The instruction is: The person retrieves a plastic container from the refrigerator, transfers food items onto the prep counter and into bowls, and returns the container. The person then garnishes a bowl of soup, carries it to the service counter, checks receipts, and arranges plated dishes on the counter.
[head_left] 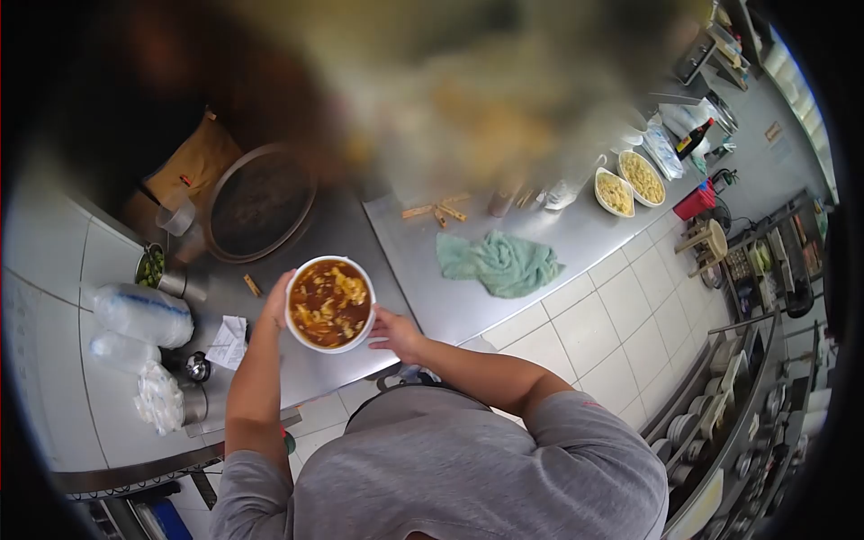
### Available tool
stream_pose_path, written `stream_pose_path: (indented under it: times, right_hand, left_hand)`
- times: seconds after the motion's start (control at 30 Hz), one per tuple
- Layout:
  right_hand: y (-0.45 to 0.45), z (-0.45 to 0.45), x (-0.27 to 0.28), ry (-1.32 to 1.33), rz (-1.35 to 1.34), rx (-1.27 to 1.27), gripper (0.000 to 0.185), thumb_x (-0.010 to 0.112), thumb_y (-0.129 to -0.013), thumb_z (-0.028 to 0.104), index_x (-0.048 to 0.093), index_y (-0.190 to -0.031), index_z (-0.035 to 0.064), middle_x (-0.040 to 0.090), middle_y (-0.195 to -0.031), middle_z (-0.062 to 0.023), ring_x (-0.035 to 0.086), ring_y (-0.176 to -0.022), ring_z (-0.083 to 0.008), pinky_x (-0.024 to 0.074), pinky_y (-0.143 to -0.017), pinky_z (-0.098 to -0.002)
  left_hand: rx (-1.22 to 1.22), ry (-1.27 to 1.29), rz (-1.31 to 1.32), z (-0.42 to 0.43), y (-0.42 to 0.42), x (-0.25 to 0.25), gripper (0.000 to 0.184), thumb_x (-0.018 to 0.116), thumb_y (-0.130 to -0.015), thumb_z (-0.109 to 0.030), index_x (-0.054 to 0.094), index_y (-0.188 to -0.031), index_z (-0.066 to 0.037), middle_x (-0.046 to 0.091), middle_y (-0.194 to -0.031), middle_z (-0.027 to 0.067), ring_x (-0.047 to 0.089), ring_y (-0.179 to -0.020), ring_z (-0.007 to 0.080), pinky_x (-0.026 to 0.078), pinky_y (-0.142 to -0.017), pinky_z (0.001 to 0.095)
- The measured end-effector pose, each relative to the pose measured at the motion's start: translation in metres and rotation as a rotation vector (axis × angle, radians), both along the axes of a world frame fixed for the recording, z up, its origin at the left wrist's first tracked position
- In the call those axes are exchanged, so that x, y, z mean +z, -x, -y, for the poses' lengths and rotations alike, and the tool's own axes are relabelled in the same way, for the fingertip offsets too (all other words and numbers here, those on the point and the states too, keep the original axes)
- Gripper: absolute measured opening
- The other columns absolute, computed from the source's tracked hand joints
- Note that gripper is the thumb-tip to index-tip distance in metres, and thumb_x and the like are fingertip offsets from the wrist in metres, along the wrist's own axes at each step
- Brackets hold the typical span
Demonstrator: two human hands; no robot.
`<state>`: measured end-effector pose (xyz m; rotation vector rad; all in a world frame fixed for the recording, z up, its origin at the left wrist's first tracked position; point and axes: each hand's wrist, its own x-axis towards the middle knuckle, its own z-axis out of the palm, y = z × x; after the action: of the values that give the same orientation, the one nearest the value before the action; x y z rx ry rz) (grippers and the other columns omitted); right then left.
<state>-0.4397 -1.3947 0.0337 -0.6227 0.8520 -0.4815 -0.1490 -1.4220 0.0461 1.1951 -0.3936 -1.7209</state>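
Observation:
A white round bowl of thick reddish-brown soup with pale yellow pieces is between my two hands, over the steel counter. My left hand grips its left side, with most of the fingers hidden against the wall. On the lower right, my right hand has its thumb at the rim and its fingers by the side of the bowl. Left of the bowl, a white paper slip lies on the counter, and a small wooden-looking piece is just above it.
A large round dark pan stands behind the bowl. Stacked plastic-wrapped containers line the left wall. A green cloth lies on the right-hand counter, with two white bowls of pale food beyond. A blurred shape covers the top of the view.

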Motion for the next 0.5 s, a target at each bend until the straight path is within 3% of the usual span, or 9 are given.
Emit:
stream_pose_path:
  times: [0.1,0.13,0.17,0.2,0.23,0.27,0.3,0.33,0.5]
  right_hand:
    - [0.004,0.040,0.006,0.055,-0.166,0.218,0.050,0.056,-0.088,0.043,0.050,-0.122,0.0071,0.059,-0.101,-0.0093,0.057,-0.091,-0.0207,0.0499,-0.078,-0.0381]
    - [0.009,0.057,0.008,0.153,-0.253,0.354,0.047,0.061,-0.087,0.037,0.051,-0.122,0.0073,0.060,-0.101,-0.0089,0.059,-0.090,-0.0203,0.0502,-0.078,-0.0373]
    - [0.022,0.075,0.017,0.593,-0.377,0.314,0.038,0.064,-0.083,0.025,0.058,-0.115,0.0062,0.063,-0.105,-0.0102,0.062,-0.089,-0.0217,0.0505,-0.078,-0.0364]
    - [0.028,0.102,0.003,1.110,-0.582,0.195,0.042,0.069,-0.077,0.023,0.058,-0.113,0.0024,0.061,-0.107,-0.0184,0.060,-0.094,-0.0297,0.0493,-0.082,-0.0382]
    - [0.040,0.121,0.038,1.295,-0.739,0.036,0.036,0.064,-0.074,0.013,0.060,-0.107,0.0012,0.060,-0.105,-0.0197,0.058,-0.093,-0.0356,0.0468,-0.085,-0.0401]
    - [0.050,0.160,0.025,1.643,-0.862,-0.034,0.025,0.058,-0.073,0.007,0.061,-0.096,0.0003,0.059,-0.097,-0.0184,0.056,-0.090,-0.0358,0.0456,-0.082,-0.0409]
    - [0.054,0.184,0.034,1.763,-1.155,-0.023,0.018,0.052,-0.074,0.005,0.060,-0.089,0.0002,0.057,-0.094,-0.0168,0.054,-0.089,-0.0341,0.0449,-0.080,-0.0415]
    - [0.061,0.211,0.025,1.866,-1.341,0.137,0.016,0.049,-0.077,0.006,0.059,-0.088,0.0015,0.055,-0.092,-0.0152,0.054,-0.089,-0.0320,0.0453,-0.078,-0.0413]
    - [0.053,0.245,0.011,1.954,-1.327,0.448,0.017,0.047,-0.085,0.013,0.057,-0.094,0.0025,0.056,-0.096,-0.0143,0.058,-0.091,-0.0302,0.0486,-0.078,-0.0405]
  left_hand:
    - [0.042,-0.085,-0.019,0.025,0.000,0.022,0.051,0.049,-0.088,-0.048,0.061,-0.110,-0.004,0.066,-0.103,0.0145,0.065,-0.087,0.0259,0.054,-0.080,0.0384]
    - [0.012,-0.120,-0.014,0.028,-0.001,0.033,0.055,0.049,-0.087,-0.050,0.058,-0.114,-0.003,0.063,-0.110,0.0155,0.061,-0.098,0.0263,0.049,-0.087,0.0396]
    - [-0.005,-0.161,-0.013,0.035,-0.004,0.042,0.059,0.050,-0.087,-0.051,0.056,-0.119,-0.002,0.060,-0.117,0.0165,0.058,-0.108,0.0267,0.045,-0.094,0.0408]
    - [0.101,-0.128,0.248,0.044,-0.019,0.025,0.062,0.050,-0.086,-0.053,0.053,-0.122,-0.003,0.054,-0.125,0.0164,0.049,-0.117,0.0262,0.037,-0.100,0.0435]
    - [0.196,-0.095,0.514,0.053,-0.037,0.009,0.065,0.050,-0.085,-0.055,0.051,-0.125,-0.004,0.049,-0.133,0.0163,0.041,-0.127,0.0258,0.029,-0.106,0.0462]
    - [0.206,-0.104,0.600,0.056,-0.034,0.030,0.070,0.051,-0.083,-0.058,0.048,-0.130,-0.007,0.046,-0.136,0.0148,0.036,-0.130,0.0248,0.025,-0.108,0.0446]
    - [0.216,-0.117,0.685,0.055,-0.023,0.058,0.075,0.053,-0.081,-0.062,0.044,-0.134,-0.010,0.043,-0.139,0.0132,0.031,-0.134,0.0238,0.021,-0.110,0.0430]
    - [0.213,-0.065,0.709,0.053,-0.027,0.065,0.070,0.053,-0.082,-0.059,0.047,-0.133,-0.012,0.046,-0.135,0.0117,0.035,-0.129,0.0229,0.024,-0.107,0.0429]
    - [0.314,-0.016,0.788,0.016,-0.022,0.096,0.054,0.054,-0.086,-0.049,0.053,-0.126,-0.013,0.054,-0.123,0.0067,0.045,-0.117,0.0195,0.032,-0.099,0.0410]
